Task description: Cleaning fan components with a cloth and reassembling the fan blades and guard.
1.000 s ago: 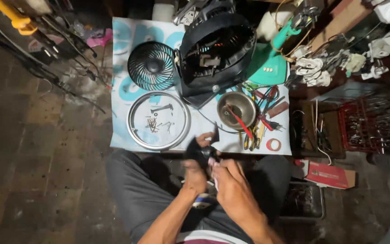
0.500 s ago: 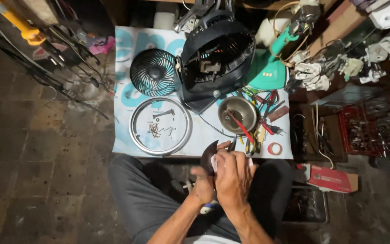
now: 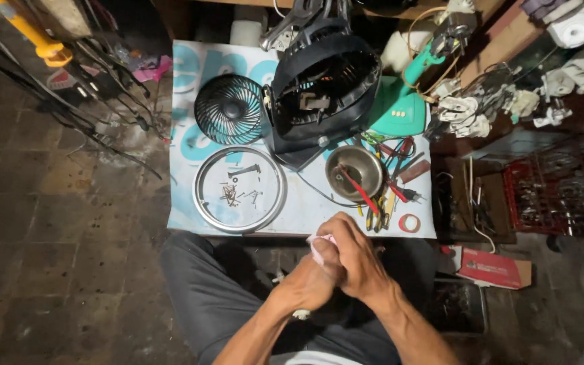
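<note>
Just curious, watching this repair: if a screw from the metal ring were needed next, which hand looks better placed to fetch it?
Probably the left hand. The metal ring holding the screws lies on its side, while the right hand wraps over the pink cloth.

A pink cloth (image 3: 319,249) is peeking out between the hands. A black fan grille (image 3: 230,109) and a silver ring (image 3: 239,190) are lying on a white and blue mat (image 3: 305,206). A red screwdriver (image 3: 358,190) is sticking out of a grey metal bowl (image 3: 354,169).
</note>
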